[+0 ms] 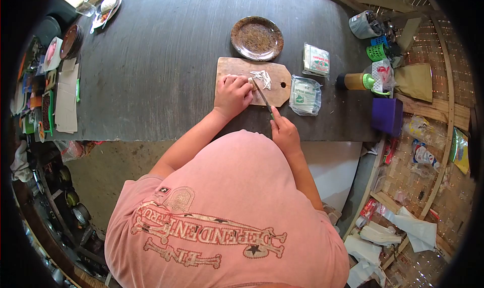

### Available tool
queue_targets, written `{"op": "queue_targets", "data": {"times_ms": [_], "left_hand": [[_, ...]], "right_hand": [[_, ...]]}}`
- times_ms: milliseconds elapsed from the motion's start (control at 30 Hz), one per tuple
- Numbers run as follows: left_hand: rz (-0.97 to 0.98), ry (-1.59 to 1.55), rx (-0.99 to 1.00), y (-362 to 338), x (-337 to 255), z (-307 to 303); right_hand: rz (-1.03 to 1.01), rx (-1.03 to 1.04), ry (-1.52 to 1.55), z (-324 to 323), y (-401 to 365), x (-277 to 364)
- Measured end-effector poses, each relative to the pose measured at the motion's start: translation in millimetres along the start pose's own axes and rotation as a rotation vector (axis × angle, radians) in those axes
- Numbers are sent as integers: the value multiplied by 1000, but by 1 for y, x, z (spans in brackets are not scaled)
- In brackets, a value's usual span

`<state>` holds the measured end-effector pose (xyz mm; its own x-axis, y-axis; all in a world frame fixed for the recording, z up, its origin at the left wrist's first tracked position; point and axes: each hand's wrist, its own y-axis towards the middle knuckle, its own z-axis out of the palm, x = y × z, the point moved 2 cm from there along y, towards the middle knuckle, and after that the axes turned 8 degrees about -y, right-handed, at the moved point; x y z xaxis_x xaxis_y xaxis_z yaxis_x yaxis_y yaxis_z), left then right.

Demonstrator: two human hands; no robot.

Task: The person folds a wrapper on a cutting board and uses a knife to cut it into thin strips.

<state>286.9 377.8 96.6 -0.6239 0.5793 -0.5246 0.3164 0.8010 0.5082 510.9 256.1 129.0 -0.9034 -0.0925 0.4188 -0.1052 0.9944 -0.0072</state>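
At board [278, 92] edge, left grip [233, 95] curled over food [251, 80], right grip [285, 133] closed round knife [261, 94]; table [151, 61] open leftward.

We cannot make out what the left hand [233, 94] presses down, as its curled fingers cover most of it and part of the pale wooden cutting board [226, 66]. The right hand [285, 133] hides most of the green handle of the slim metal knife [262, 95]. The thin white strips [264, 78] are too small for us to identify, perhaps slices of something pale. We cannot name the food on the white plate [114, 11] either. The lower edge cuts off the faded pink printed shirt [227, 187], and dark rounded borders swallow the outer clutter.
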Motion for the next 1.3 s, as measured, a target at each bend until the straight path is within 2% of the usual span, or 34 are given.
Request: {"op": "queue_targets", "data": {"times_ms": [267, 633, 1033, 1300], "left_hand": [[-3, 4, -3, 0, -1, -1], [-14, 12, 20, 1, 0, 0], [-16, 13, 5, 0, 0, 1], [2, 31, -4, -1, 1, 0]], "right_hand": [[16, 2, -8, 1, 0, 2], [-31, 64, -252, -1, 1, 9], [6, -69, -99, 7, -5, 0], [-8, -6, -114, 2, -3, 4]]}}
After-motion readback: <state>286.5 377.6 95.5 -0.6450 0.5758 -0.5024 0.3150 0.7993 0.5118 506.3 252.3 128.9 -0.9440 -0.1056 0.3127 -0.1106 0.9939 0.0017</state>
